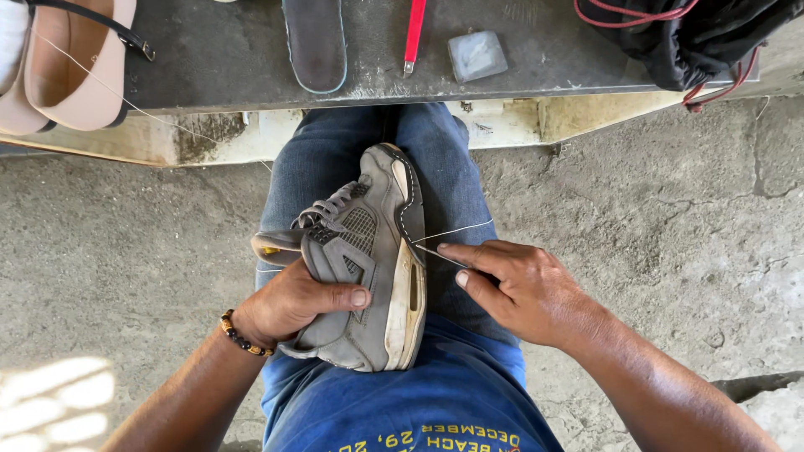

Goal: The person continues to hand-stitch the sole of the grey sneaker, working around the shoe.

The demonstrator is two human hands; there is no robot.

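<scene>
Now the left hand (pixel 289 305) clamps the grey sneaker (pixel 364 268) while the right hand (pixel 519 289) pinches the needle (pixel 440 255) at the sole seam; best kept low, thread (pixel 456 229) taut.

Sneaker (pixel 368 276) is lying on the person's lap, on its side, sole to the right. Left hand (pixel 289 305) is sitting on its left, right hand (pixel 523 293) on its right, pressing a needle (pixel 440 255) at the sole edge. Tabletop (pixel 226 59) ahead is carrying a sandal (pixel 71 67) far left, insole (pixel 316 42) centre, bag (pixel 695 38) right.
</scene>
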